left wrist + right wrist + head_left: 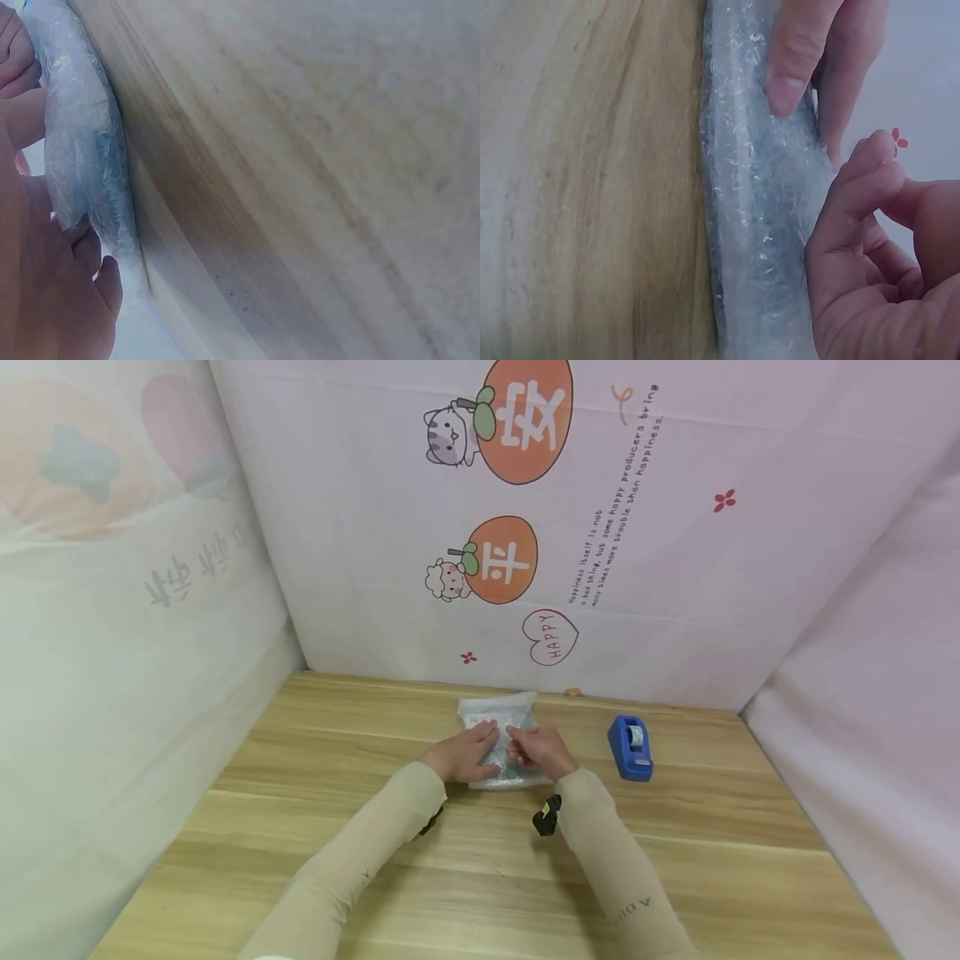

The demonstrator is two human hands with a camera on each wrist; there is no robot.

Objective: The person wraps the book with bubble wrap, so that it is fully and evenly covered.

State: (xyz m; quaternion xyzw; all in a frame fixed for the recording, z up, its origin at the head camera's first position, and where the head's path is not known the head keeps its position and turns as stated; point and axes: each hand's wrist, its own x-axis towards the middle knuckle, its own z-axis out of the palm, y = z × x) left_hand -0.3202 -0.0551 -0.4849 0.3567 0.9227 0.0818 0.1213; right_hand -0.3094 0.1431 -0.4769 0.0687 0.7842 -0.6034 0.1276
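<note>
A flat packet of clear bubble wrap (507,770) lies on the wooden table near the back edge, in front of both hands. Flat on its left part rests my left hand (463,755), fingers extended and thumb spread toward the near side. My right hand (542,748) is over the right part, its fingers curled in and the thumb close to the index finger. In the right wrist view, these curled fingers (855,225) lean on the puffy wrap (761,225), and nothing shows between them. Whatever the wrap encloses is blurred by the bubbles.
A blue tape dispenser (628,748) with a roll of tape stands to the right of the packet. Printed white cloth (375,568) hangs behind the wooden table (465,877) and along both sides. Black wrist devices (547,816) sit under the sleeves.
</note>
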